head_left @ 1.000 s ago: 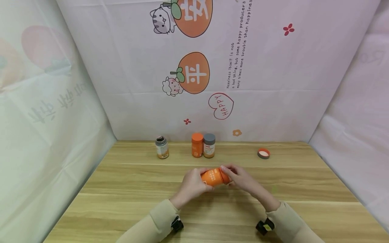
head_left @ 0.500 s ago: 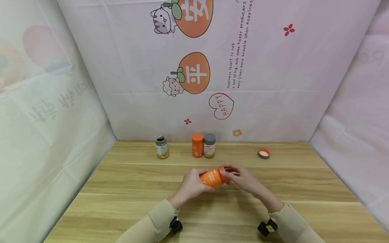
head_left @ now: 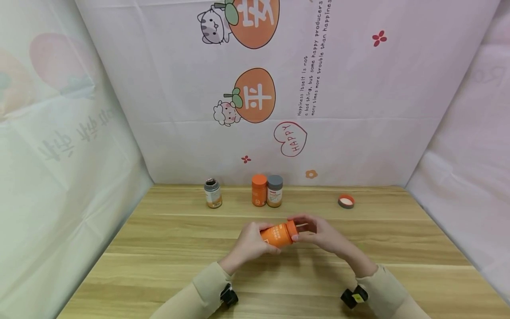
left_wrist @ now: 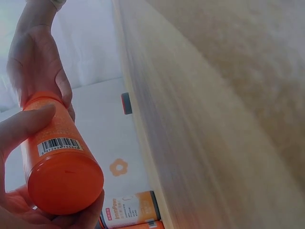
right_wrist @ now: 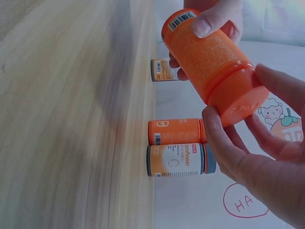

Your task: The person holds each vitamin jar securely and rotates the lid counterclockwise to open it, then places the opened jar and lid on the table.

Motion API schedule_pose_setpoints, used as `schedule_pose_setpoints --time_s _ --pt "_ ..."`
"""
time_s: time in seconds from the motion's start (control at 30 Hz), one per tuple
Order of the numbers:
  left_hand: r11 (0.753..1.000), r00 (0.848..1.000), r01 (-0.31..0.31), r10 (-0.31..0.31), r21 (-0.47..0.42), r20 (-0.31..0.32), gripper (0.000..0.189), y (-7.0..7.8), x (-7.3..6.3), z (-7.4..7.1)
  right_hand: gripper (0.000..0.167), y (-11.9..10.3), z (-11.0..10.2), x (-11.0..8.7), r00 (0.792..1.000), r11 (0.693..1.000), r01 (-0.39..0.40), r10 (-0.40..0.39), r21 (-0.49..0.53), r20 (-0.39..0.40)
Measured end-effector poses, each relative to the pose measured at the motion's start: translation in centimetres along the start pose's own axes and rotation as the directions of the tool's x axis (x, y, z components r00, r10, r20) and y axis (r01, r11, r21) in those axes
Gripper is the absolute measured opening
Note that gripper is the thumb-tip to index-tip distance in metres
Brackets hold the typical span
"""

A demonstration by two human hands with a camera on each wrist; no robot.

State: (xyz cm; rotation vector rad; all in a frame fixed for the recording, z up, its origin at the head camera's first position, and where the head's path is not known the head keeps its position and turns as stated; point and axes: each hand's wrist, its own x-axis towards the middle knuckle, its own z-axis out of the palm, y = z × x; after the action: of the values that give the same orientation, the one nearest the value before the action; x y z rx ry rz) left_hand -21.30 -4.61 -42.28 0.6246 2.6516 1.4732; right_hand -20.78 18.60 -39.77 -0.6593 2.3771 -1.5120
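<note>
My left hand [head_left: 250, 243] grips an orange supplement bottle [head_left: 276, 235] round its body, tilted above the table with its capped end to the right. The fingertips of my right hand [head_left: 323, 235] pinch the rim of its orange screw cap [right_wrist: 238, 95]. That cap sits on the bottle's neck. In the left wrist view the bottle's base [left_wrist: 66, 183] and barcode face the camera. Behind the hands stand a capped orange bottle [head_left: 259, 191] and a grey-capped white and orange bottle [head_left: 274, 192], side by side.
At the back left, a white and orange bottle [head_left: 213, 195] stands with its grey top uncapped and something dark at its mouth. A loose grey and orange cap [head_left: 345, 201] lies upturned at the back right. Printed cloth [head_left: 342, 150] hangs behind the wooden table [head_left: 179, 248].
My right hand's fingers have shifted round the cap, the thumb moving down along its edge, and the wrist has drawn slightly right. The bottle stays in my left hand, nearly still.
</note>
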Motion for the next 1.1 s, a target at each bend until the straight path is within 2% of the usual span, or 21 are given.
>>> schedule_pose_setpoints --time_s 0.1,0.33,0.67,0.93,1.1 --pt "1.000 1.000 0.006 -0.006 -0.006 0.012 0.055 -0.1 0.0 0.0 0.052 0.2 -0.2 -0.1 0.999 0.999 0.041 -0.041 0.004 0.010" --pt "0.999 0.999 0.025 -0.024 -0.028 0.026 0.055 0.1 0.0 0.0 0.056 0.6 -0.7 -0.1 0.986 0.984 0.148 -0.155 0.101 0.064" --pt "0.998 0.999 0.042 -0.040 -0.046 0.031 0.056 0.2 0.0 0.0 0.052 1.2 -0.6 -0.1 0.973 0.963 0.220 -0.229 0.152 0.042" --pt "0.996 0.997 0.066 -0.064 -0.061 0.033 0.058 0.2 -0.1 -0.1 0.050 1.3 -0.4 -0.2 0.973 0.967 0.224 -0.230 0.123 0.031" --pt "0.997 0.998 0.061 -0.059 -0.055 0.031 0.057 0.2 0.0 0.0 0.042 1.0 -0.3 -0.2 0.988 0.988 0.152 -0.151 0.027 -0.011"
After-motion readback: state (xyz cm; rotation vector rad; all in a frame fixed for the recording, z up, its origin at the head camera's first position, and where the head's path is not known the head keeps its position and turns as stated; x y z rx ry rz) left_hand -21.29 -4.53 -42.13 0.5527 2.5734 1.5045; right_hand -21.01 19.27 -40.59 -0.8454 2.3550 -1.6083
